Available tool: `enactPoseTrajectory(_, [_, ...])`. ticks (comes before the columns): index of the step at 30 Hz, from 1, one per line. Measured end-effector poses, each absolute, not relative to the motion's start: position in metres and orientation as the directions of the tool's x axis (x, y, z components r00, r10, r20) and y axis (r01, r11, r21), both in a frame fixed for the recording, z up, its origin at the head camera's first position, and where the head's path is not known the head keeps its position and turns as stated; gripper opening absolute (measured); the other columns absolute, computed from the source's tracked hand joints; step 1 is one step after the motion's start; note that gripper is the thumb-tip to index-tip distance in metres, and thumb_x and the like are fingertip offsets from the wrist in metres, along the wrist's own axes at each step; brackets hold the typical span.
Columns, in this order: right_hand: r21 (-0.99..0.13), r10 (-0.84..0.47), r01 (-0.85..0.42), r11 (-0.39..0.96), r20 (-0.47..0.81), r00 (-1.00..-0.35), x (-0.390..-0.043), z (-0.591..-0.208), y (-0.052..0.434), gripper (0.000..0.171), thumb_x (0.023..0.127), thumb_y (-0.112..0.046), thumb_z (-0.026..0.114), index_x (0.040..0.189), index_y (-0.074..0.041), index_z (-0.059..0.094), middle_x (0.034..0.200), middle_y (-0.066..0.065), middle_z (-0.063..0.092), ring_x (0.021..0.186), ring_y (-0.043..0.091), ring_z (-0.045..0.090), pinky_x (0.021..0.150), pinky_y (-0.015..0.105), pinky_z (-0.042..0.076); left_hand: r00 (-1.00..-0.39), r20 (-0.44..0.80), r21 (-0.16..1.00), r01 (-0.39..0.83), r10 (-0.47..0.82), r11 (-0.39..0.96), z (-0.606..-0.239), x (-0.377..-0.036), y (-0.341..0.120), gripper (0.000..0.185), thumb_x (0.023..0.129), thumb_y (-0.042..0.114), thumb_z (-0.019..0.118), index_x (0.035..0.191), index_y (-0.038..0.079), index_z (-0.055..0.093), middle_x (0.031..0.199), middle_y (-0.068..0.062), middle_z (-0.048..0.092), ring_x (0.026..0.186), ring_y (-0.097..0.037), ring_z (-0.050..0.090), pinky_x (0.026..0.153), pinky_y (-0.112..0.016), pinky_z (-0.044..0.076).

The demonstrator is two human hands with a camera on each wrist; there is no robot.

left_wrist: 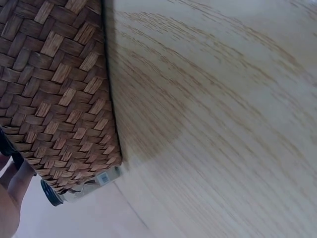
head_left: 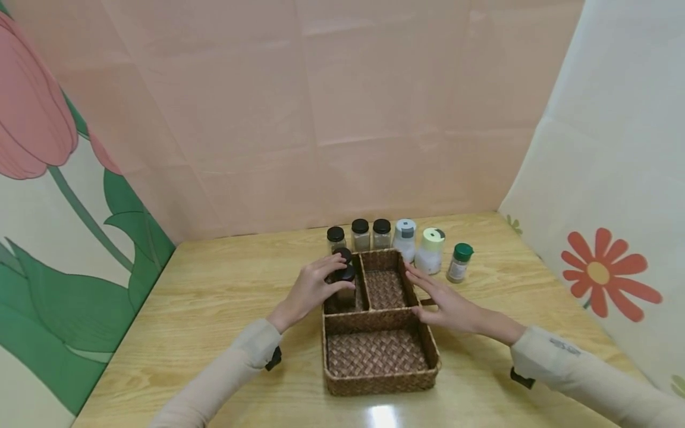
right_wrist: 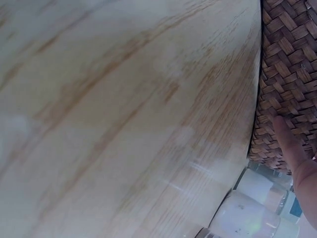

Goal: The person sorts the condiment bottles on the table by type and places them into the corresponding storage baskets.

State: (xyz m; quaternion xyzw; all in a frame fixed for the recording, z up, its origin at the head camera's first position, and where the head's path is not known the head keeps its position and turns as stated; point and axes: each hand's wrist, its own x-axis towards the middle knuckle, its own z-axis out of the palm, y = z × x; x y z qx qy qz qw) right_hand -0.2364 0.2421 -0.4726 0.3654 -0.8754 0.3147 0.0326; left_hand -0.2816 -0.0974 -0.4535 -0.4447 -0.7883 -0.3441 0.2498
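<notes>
A woven basket [head_left: 377, 380] with three compartments stands mid-table. My left hand [head_left: 336, 278] grips a black-lidded jar [head_left: 346, 274] that stands in the basket's back left compartment, just in front of a second black-lidded jar [head_left: 342, 255]. My right hand [head_left: 423, 285] lies with straight fingers against the outside of the basket's right wall. The left wrist view shows the basket's woven wall [left_wrist: 54, 99], a jar [left_wrist: 74, 191] beyond its corner and my fingers [left_wrist: 15, 191]. In the right wrist view a finger [right_wrist: 290, 144] touches the weave [right_wrist: 292, 74].
Behind the basket stand three black-lidded jars [head_left: 361, 234], a white shaker with a grey top [head_left: 405, 238], a white one with a pale green lid [head_left: 430, 249] and a small green-capped jar [head_left: 459, 262]. Pink and flowered panels enclose the wooden table [head_left: 225, 297].
</notes>
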Motion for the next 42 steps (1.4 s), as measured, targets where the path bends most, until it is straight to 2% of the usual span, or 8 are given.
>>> enactPoseTrajectory(6, [-0.515, -0.626, -0.674, 0.529, 0.299, -0.72, -0.237, -0.47, 0.242, 0.074, 0.092, -0.014, 0.068, 0.15, 0.011, 0.03, 0.16, 0.024, 0.017, 0.141, 0.044, 0.027, 0.106, 0.057, 0.033, -0.49, 0.695, 0.338, 0.869, 0.527, 0.362, -0.45, -0.282, -0.096, 0.041, 0.082, 0.021, 0.081, 0.115, -0.002, 0.072, 0.119, -0.02, 0.068, 0.121, -0.032, 0.059, 0.101, -0.041, 0.046])
enactPoseTrajectory(14, [-0.511, -0.628, -0.678, 0.529, 0.302, -0.718, -0.237, -0.469, 0.242, 0.074, 0.091, -0.013, 0.069, 0.149, 0.011, 0.03, 0.161, 0.023, 0.017, 0.141, 0.044, 0.028, 0.106, 0.057, 0.034, -0.512, 0.712, 0.375, 0.856, 0.481, 0.357, -0.443, -0.284, -0.093, 0.026, 0.09, 0.019, 0.074, 0.106, -0.001, 0.076, 0.108, -0.016, 0.072, 0.112, -0.031, 0.065, 0.095, -0.037, 0.051])
enactPoseTrajectory(17, [-0.512, -0.627, -0.675, 0.531, 0.298, -0.719, -0.237, -0.47, 0.242, 0.074, 0.092, -0.015, 0.068, 0.15, 0.011, 0.03, 0.161, 0.023, 0.017, 0.141, 0.044, 0.027, 0.106, 0.057, 0.034, -0.529, 0.721, 0.417, 0.847, 0.447, 0.33, -0.443, -0.287, -0.093, 0.021, 0.092, 0.016, 0.072, 0.104, -0.001, 0.077, 0.105, -0.015, 0.073, 0.106, -0.029, 0.068, 0.089, -0.033, 0.054])
enactPoseTrajectory(25, [-0.507, -0.625, -0.677, 0.534, 0.303, -0.719, -0.236, -0.471, 0.242, 0.074, 0.093, -0.017, 0.068, 0.15, 0.011, 0.03, 0.161, 0.023, 0.018, 0.141, 0.045, 0.027, 0.106, 0.058, 0.033, -0.549, 0.754, 0.462, 0.833, 0.36, 0.304, -0.44, -0.293, -0.091, 0.015, 0.093, 0.013, 0.07, 0.102, 0.005, 0.078, 0.097, -0.006, 0.075, 0.08, -0.012, 0.07, 0.07, -0.024, 0.056])
enactPoseTrajectory(35, [-0.515, -0.625, -0.67, 0.536, 0.292, -0.724, -0.234, -0.471, 0.241, 0.074, 0.093, -0.017, 0.068, 0.15, 0.01, 0.03, 0.161, 0.023, 0.017, 0.141, 0.044, 0.026, 0.106, 0.057, 0.034, -0.603, 0.729, 0.53, 0.797, 0.325, 0.289, -0.436, -0.296, -0.086, 0.017, 0.096, 0.017, 0.068, 0.105, 0.007, 0.078, 0.098, -0.004, 0.075, 0.083, -0.011, 0.07, 0.069, -0.028, 0.058])
enactPoseTrajectory(42, [-0.507, -0.62, -0.669, 0.543, 0.295, -0.727, -0.235, -0.47, 0.241, 0.074, 0.093, -0.018, 0.068, 0.151, 0.01, 0.029, 0.161, 0.022, 0.017, 0.141, 0.044, 0.026, 0.106, 0.057, 0.033, -0.586, 0.756, 0.499, 0.804, 0.292, 0.323, -0.436, -0.306, -0.085, 0.016, 0.096, 0.016, 0.068, 0.103, 0.005, 0.077, 0.092, -0.003, 0.074, 0.077, -0.01, 0.068, 0.066, -0.026, 0.057])
